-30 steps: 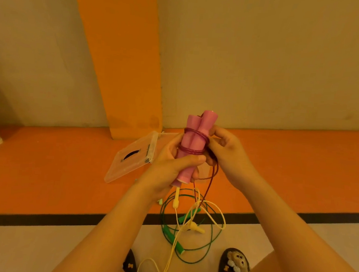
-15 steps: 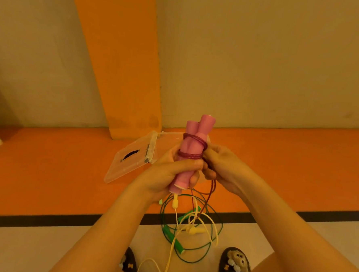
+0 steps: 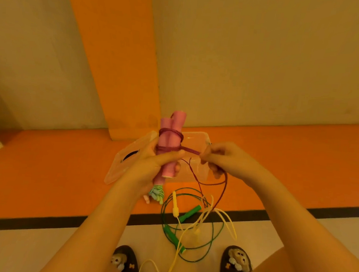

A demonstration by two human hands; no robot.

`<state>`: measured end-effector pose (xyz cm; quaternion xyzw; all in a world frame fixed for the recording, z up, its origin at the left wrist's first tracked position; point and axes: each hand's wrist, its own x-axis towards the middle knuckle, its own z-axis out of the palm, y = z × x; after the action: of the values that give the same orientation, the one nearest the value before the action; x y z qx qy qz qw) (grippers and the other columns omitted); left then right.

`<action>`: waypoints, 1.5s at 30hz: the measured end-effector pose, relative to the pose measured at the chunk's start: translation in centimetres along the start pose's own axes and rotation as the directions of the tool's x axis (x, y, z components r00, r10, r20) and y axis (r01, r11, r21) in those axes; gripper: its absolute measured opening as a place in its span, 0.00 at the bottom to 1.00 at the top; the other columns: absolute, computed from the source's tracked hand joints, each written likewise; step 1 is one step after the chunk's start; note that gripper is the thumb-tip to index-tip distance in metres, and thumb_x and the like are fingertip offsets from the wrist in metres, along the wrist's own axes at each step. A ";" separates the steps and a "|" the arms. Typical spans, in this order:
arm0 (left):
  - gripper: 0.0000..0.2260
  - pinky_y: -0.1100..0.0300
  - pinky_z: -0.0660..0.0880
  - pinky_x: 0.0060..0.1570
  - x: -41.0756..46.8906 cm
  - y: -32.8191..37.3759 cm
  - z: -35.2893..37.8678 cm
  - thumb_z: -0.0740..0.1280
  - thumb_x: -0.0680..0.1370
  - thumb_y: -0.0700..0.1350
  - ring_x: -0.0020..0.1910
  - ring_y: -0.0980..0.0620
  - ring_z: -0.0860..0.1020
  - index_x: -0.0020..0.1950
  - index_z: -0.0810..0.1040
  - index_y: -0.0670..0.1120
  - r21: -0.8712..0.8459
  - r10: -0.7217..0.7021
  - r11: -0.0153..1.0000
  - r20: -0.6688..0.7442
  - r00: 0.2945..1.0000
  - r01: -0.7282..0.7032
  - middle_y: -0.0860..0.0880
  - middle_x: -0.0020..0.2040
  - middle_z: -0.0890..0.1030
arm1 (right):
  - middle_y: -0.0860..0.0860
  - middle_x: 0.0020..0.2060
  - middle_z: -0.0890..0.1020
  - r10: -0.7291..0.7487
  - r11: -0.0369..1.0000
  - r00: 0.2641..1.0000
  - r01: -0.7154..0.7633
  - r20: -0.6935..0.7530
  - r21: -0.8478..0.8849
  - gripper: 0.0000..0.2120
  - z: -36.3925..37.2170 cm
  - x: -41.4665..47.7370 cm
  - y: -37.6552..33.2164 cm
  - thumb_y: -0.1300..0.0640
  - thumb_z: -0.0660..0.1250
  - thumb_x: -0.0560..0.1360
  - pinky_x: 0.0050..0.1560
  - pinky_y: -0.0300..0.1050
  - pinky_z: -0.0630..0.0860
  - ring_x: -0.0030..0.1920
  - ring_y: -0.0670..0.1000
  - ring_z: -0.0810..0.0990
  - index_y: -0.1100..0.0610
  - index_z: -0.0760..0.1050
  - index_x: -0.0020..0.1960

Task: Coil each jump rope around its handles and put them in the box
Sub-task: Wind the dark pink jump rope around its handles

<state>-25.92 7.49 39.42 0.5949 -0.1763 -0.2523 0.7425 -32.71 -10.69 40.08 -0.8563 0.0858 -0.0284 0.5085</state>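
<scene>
Left hand (image 3: 149,167): fingers and thumb wrapped round the lower half of the two pink handles (image 3: 170,139), which are held together, roughly upright, tops tilted slightly right. Thumb lies across the front, just under the lowest turns.

Right hand (image 3: 227,159): level with the left and apart from it. Fingers are curled and the fingertips pinch the maroon rope (image 3: 191,151). The stretch between pinch and handles is taut and near horizontal.

Rope state: several turns sit round the upper-middle of the handles in two bands. Below the right hand the slack drops in a loose loop toward the floor. Its far end is lost among the other cords; I cannot tell where it ends.

Clear plastic box (image 3: 199,137): on the orange floor strip (image 3: 46,169), directly behind the hands, open. Clear lid (image 3: 117,170) with a dark slot lies at its left edge. Contents cannot be made out.

Floor below the hands: green jump rope (image 3: 170,233) in loose rings, both handles free. Yellow jump rope (image 3: 175,206) tangled over it, uncoiled. A small pale green striped bundle (image 3: 156,193) sits just under the left wrist; what it is I cannot tell.

A black line (image 3: 32,221) divides the orange strip from paler floor. Two dark slippers (image 3: 238,259) with animal faces at the bottom edge. Beige wall behind, with an orange vertical band (image 3: 116,58).
</scene>
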 end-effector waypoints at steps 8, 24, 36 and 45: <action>0.21 0.62 0.74 0.24 0.2 -1.1 1.2 0.75 0.69 0.35 0.24 0.53 0.77 0.58 0.72 0.43 0.499 0.153 0.863 -0.111 0.982 -0.078 0.46 0.38 0.78 | 0.48 0.34 0.78 -0.380 0.799 0.922 0.284 -0.078 -0.530 0.05 1.2 0.0 0.1 0.55 0.66 0.76 0.35 0.45 0.69 0.36 0.45 0.74 0.54 0.79 0.43; 0.20 0.50 0.77 0.38 0.2 -2.3 1.2 0.73 0.66 0.64 0.38 0.55 0.78 0.50 0.76 0.55 0.856 0.360 0.506 -0.097 0.928 -0.107 0.55 0.39 0.80 | 0.41 0.28 0.74 -0.474 0.738 0.879 0.365 -0.050 -0.568 0.08 1.5 -0.4 -0.7 0.48 0.68 0.75 0.40 0.31 0.59 0.32 0.41 0.70 0.52 0.80 0.43; 0.16 0.59 0.66 0.31 0.8 -1.8 0.6 0.72 0.69 0.60 0.38 0.52 0.76 0.50 0.75 0.53 0.877 0.461 0.457 -0.095 0.882 -0.145 0.54 0.39 0.78 | 0.49 0.30 0.79 -0.331 0.942 0.944 0.329 -0.012 -0.060 0.04 0.7 -1.3 -1.8 0.62 0.69 0.75 0.31 0.32 0.67 0.29 0.41 0.72 0.64 0.78 0.46; 0.26 0.54 0.76 0.38 0.2 -2.5 1.3 0.63 0.66 0.72 0.41 0.53 0.78 0.54 0.75 0.56 0.958 0.431 0.268 -0.027 0.902 -0.100 0.54 0.41 0.79 | 0.43 0.32 0.78 -0.303 0.950 0.951 0.307 0.059 -0.059 0.07 1.3 -0.9 -0.8 0.61 0.65 0.78 0.36 0.30 0.69 0.33 0.38 0.74 0.58 0.80 0.42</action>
<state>-26.90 5.92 37.23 0.9033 -0.2796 0.1152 0.3042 -33.31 -9.02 40.14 -0.8762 -0.0590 -0.0827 0.4710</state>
